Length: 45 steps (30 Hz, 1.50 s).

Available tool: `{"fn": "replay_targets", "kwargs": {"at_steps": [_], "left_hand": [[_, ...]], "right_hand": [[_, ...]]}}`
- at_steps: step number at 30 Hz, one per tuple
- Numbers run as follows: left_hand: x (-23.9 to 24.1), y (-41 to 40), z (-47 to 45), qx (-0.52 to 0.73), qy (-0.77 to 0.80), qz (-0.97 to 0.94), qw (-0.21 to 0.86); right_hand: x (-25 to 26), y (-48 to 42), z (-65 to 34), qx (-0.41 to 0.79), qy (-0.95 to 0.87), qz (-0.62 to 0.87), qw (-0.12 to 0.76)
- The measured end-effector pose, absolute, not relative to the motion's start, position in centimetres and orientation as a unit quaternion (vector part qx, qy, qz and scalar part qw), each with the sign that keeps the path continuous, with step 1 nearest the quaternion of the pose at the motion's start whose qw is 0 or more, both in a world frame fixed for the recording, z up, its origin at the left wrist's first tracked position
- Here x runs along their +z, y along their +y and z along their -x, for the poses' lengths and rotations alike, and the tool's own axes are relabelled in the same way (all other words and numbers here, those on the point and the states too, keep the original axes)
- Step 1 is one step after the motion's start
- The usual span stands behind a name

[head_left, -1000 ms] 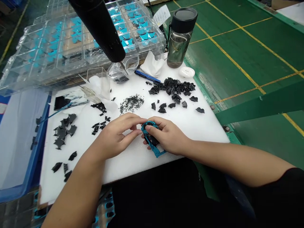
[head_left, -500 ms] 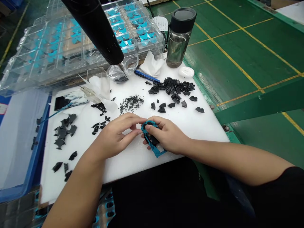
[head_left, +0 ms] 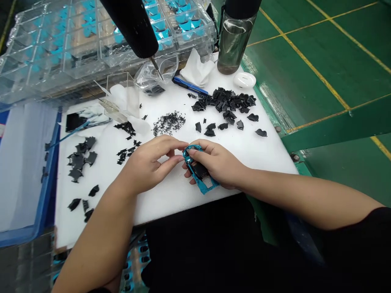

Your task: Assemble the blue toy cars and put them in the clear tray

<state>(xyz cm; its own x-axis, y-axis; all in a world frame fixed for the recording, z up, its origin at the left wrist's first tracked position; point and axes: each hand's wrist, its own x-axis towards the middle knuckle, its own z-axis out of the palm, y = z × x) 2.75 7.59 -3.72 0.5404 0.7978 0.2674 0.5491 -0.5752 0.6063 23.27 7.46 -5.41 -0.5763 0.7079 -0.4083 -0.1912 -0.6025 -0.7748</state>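
Note:
My right hand [head_left: 221,162] is closed around a blue plastic housing [head_left: 204,189] with black parts inside, its thumb lying across the upper end. The housing is tilted, held just above the white work board. My left hand [head_left: 152,162] is at the housing's upper left rim, thumb and index fingertip bent toward each other in a pinch. Whatever lies between those fingertips is too small or hidden to name. Beyond the hands is a pile of tiny black screws or pins [head_left: 169,123]. Small black clips [head_left: 125,154] lie left of it.
An electric screwdriver [head_left: 134,28] hangs over the board. Black curved plates [head_left: 232,99] are heaped at the right, flat black plates [head_left: 80,158] at the left. A bottle [head_left: 233,44], white case [head_left: 244,80] and blue pen [head_left: 192,86] stand or lie behind. Clear trays [head_left: 73,49] fill the back.
The view has tilted slightly downward, so the whole scene sits a little higher. The housing has turned slightly in my right hand, showing more of its inside. Both hands keep their hold.

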Motion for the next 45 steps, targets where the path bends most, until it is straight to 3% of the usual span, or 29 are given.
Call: {"fn": "replay_targets", "kwargs": {"at_steps": [27, 37, 45], "left_hand": [[-4.49, 7.36, -2.68, 0.32, 0.427, -0.805, 0.26], [-4.36, 7.18, -3.36, 0.335, 0.454, -0.796, 0.219], [-4.55, 7.15, -3.32, 0.376, 0.429, -0.796, 0.201]], "right_hand": [[-5.53, 7.73, -23.47, 0.846, -0.284, 0.345, 0.291], [-5.17, 7.58, -24.01, 0.771, -0.47, 0.365, 0.226], [-5.65, 7.43, -23.99, 0.731, -0.523, 0.359, 0.25]]}}
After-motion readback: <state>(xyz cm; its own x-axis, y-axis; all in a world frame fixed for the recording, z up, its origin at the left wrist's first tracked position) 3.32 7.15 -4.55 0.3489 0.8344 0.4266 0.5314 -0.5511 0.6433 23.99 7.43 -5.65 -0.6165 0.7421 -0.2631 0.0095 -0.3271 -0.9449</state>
